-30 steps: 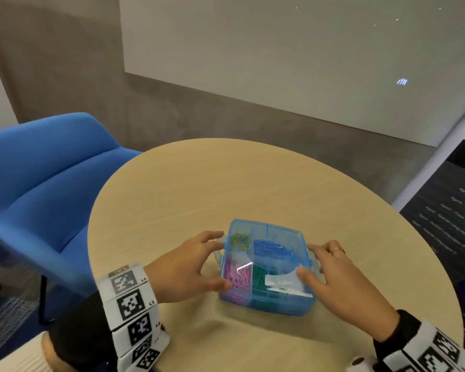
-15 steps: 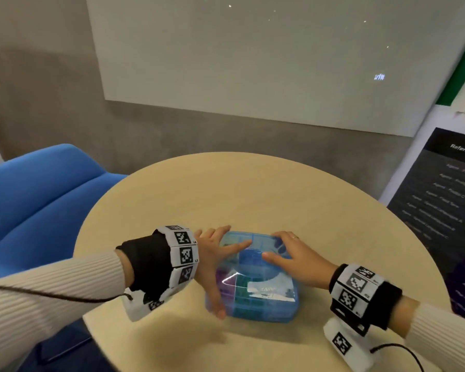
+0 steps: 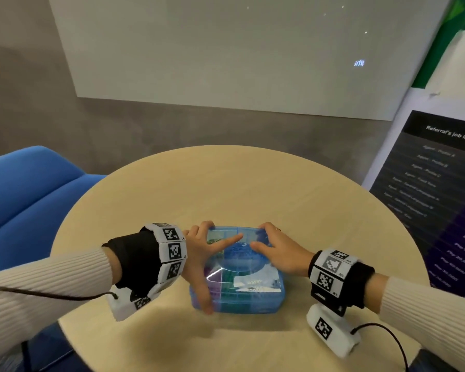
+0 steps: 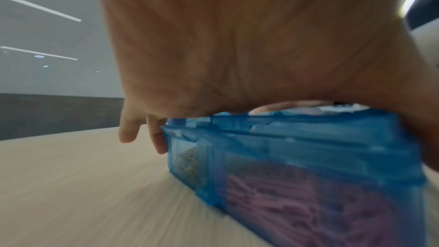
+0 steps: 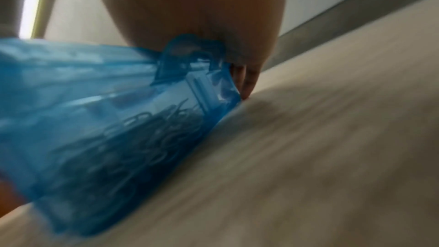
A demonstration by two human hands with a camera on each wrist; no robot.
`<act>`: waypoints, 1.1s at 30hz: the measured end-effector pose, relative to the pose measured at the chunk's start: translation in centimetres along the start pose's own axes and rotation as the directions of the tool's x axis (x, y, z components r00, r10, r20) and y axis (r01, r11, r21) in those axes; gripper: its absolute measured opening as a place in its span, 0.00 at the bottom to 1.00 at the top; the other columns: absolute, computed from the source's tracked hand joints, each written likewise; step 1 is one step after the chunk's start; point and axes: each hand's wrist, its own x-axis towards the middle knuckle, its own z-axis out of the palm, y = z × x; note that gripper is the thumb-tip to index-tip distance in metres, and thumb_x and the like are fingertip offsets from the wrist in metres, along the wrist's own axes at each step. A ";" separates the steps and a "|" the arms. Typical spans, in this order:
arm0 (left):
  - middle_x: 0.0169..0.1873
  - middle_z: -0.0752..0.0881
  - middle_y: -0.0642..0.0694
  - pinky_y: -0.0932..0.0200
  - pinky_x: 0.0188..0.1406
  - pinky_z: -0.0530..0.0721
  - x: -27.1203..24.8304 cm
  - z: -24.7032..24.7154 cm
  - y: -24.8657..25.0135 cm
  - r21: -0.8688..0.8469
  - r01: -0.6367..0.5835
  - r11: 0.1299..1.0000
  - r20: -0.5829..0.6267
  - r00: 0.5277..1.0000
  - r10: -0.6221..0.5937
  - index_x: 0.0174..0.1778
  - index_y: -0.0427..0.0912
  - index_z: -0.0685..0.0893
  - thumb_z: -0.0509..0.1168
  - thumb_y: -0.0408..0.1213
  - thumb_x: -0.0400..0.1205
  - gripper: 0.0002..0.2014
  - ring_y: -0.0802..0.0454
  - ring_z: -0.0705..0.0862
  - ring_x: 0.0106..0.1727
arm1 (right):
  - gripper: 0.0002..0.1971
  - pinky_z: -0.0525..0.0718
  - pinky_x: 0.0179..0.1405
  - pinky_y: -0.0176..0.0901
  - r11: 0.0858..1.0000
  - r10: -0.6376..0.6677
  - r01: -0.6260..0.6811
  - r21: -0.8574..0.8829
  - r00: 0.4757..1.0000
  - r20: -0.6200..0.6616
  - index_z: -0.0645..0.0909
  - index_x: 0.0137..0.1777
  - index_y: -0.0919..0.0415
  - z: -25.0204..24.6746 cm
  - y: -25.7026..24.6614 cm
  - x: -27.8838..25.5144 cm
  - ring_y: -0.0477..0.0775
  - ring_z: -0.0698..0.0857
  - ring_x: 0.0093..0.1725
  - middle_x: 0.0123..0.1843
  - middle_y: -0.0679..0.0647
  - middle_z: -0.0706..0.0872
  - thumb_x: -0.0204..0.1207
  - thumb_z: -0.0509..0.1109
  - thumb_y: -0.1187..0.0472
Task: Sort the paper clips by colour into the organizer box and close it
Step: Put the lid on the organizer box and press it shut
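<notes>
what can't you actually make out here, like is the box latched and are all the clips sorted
- Latch: the right wrist view shows a tab on the organizer box, but blur and the right hand hide whether it has caught.
- Far compartments: in the head view both hands cover the lid; the left hand covers the left side.
- Clip colours: pink clips read clearly; the others are blurred behind blue plastic.
- Label: print too small.
</notes>
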 end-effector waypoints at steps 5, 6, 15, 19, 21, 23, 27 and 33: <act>0.79 0.33 0.45 0.45 0.80 0.57 0.2 -0.4 -0.1 -0.090 0.004 0.996 0.089 0.996 0.004 0.73 0.76 0.23 0.77 0.70 0.58 0.68 0.36 0.49 0.83 | 0.15 0.75 0.51 0.46 0.956 -0.015 0.008 -0.295 1.000 -0.024 0.70 0.58 0.56 -0.1 0.1 0.3 0.52 0.76 0.54 0.54 0.51 0.76 0.84 0.60 0.44; 0.79 0.31 0.46 0.44 0.81 0.56 0.3 -0.5 -0.3 -0.135 0.004 0.991 0.119 0.993 0.012 0.73 0.76 0.24 0.76 0.69 0.60 0.67 0.36 0.47 0.83 | 0.16 0.74 0.51 0.46 0.947 -0.015 0.007 -0.322 1.000 -0.022 0.70 0.59 0.56 -0.1 0.0 0.2 0.52 0.75 0.54 0.54 0.51 0.76 0.84 0.59 0.43; 0.79 0.35 0.46 0.40 0.76 0.67 0.7 -0.8 0.0 -0.131 0.062 0.989 0.137 0.990 -0.044 0.71 0.80 0.25 0.73 0.75 0.55 0.66 0.35 0.58 0.80 | 0.35 0.68 0.74 0.50 0.747 -0.223 0.158 -0.646 0.975 -0.021 0.65 0.79 0.58 -0.4 -1.6 -1.4 0.53 0.70 0.74 0.76 0.54 0.72 0.82 0.49 0.33; 0.78 0.45 0.42 0.37 0.75 0.66 0.7 -0.6 0.1 -0.078 0.062 0.995 0.068 0.996 -0.056 0.72 0.80 0.26 0.72 0.77 0.53 0.66 0.35 0.58 0.78 | 0.52 0.48 0.86 0.52 0.810 -0.142 0.265 -0.523 0.954 0.265 0.40 0.87 0.55 -1.2 -2.6 -2.6 0.49 0.44 0.86 0.88 0.51 0.43 0.74 0.58 0.26; 0.75 0.51 0.42 0.37 0.75 0.64 0.7 -0.5 0.1 -0.053 0.054 0.997 0.039 0.998 -0.052 0.72 0.80 0.27 0.72 0.78 0.52 0.66 0.39 0.57 0.76 | 0.63 0.43 0.86 0.53 0.844 -0.053 0.238 -0.480 0.928 0.368 0.32 0.86 0.50 -2.2 -2.6 -2.9 0.46 0.33 0.85 0.87 0.47 0.31 0.65 0.69 0.25; 0.71 0.56 0.44 0.39 0.73 0.64 0.9 -0.7 0.1 -0.030 0.053 0.998 0.020 0.998 -0.052 0.73 0.79 0.31 0.71 0.79 0.50 0.65 0.41 0.60 0.71 | 0.71 0.43 0.86 0.53 0.795 -0.032 0.276 -0.540 0.908 0.417 0.29 0.85 0.48 -2.9 -2.1 -2.8 0.46 0.29 0.84 0.86 0.46 0.28 0.56 0.76 0.25; 0.72 0.58 0.45 0.40 0.73 0.67 1.1 -1.1 0.1 -0.001 0.020 1.000 0.009 1.000 -0.020 0.78 0.67 0.38 0.72 0.78 0.51 0.66 0.42 0.63 0.71 | 0.76 0.56 0.85 0.56 0.703 -0.085 0.351 -0.619 0.905 0.417 0.31 0.85 0.50 -2.3 -1.8 -1.9 0.52 0.37 0.85 0.87 0.52 0.38 0.47 0.80 0.28; 0.78 0.48 0.44 0.42 0.80 0.63 1.0 0.6 0.0 -0.173 -0.103 0.980 -0.073 0.993 0.092 0.82 0.56 0.41 0.67 0.78 0.43 0.72 0.43 0.47 0.82 | 0.75 0.55 0.84 0.60 0.743 -0.111 0.329 -0.583 0.919 0.377 0.32 0.85 0.47 -1.6 -0.7 -1.9 0.55 0.38 0.85 0.86 0.53 0.39 0.41 0.72 0.25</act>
